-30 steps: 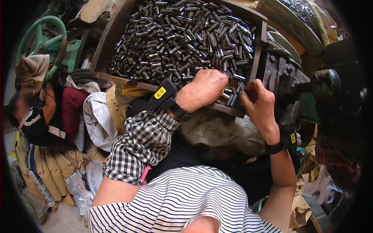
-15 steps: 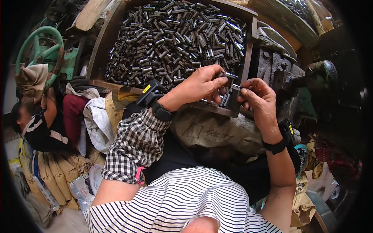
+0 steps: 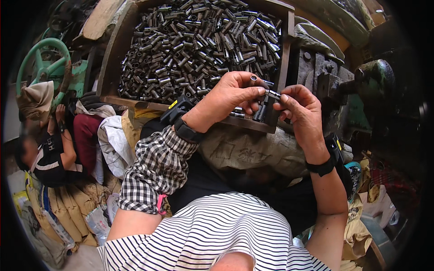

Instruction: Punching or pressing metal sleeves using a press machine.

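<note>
My left hand is closed over the near right corner of a wooden box, its thumb and fingers pinching short dark metal tubes. Across from it, my right hand grips a small shiny metal tube between thumb and forefinger. That tube's far end meets the left fingertips; whether it sits inside another piece I cannot tell. Heaped in the box are a great many loose metal tubes, some grey and shiny, others dark. A few more lie in the corner below my left fingers.
A dark machine stands close on the right. At the far left are a green handwheel and another person. A grey sack hangs under the box's near edge. Cloths and brown sacks lie at lower left.
My right hand has shifted slightly left and up, bringing its tube against the left fingertips. A tube end now shows above my left forefinger. The other person's arm has moved.
</note>
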`<move>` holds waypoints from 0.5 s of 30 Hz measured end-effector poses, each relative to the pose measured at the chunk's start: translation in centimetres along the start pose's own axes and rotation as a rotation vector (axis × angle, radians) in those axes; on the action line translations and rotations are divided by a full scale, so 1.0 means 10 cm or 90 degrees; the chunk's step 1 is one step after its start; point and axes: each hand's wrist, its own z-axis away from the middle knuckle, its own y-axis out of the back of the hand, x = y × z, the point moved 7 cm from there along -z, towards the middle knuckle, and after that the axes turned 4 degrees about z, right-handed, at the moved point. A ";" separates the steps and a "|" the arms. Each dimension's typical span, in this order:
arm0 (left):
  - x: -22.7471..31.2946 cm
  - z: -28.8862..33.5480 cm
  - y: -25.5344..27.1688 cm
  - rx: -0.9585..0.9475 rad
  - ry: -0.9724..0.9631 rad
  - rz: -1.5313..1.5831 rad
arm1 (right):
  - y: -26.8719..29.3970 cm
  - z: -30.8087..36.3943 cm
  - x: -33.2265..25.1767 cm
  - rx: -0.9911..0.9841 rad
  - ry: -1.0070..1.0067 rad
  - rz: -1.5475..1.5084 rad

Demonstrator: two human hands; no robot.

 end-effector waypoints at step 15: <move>0.07 0.06 -0.03 0.008 -0.031 -0.083 | 0.00 -0.01 0.10 -0.021 -0.058 -0.075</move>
